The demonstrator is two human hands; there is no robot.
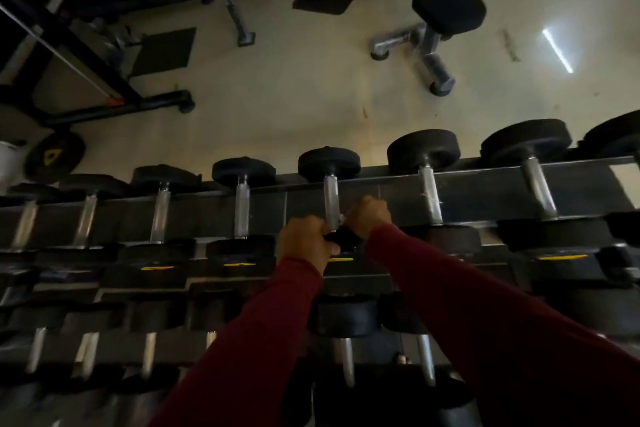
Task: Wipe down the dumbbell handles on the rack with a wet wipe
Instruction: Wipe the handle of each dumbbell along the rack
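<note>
**Chrome handle worked at its near end**

Head view: on the rack [485,199], the dumbbell handle [330,199] is met at its near end. The left hand [304,241] grips the near head; the right hand [369,217] pinches something pale, seemingly the wipe. Full-length wrapped strokes are advised.

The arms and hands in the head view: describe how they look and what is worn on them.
Both arms wear long, close-fitting dark red sleeves that run down to the wrists, plain, with no markings visible. The left hand and the right hand are bare: no gloves show, and no watch, ring or band can be made out in the dim light. The left sleeve and the right sleeve look alike.
</note>
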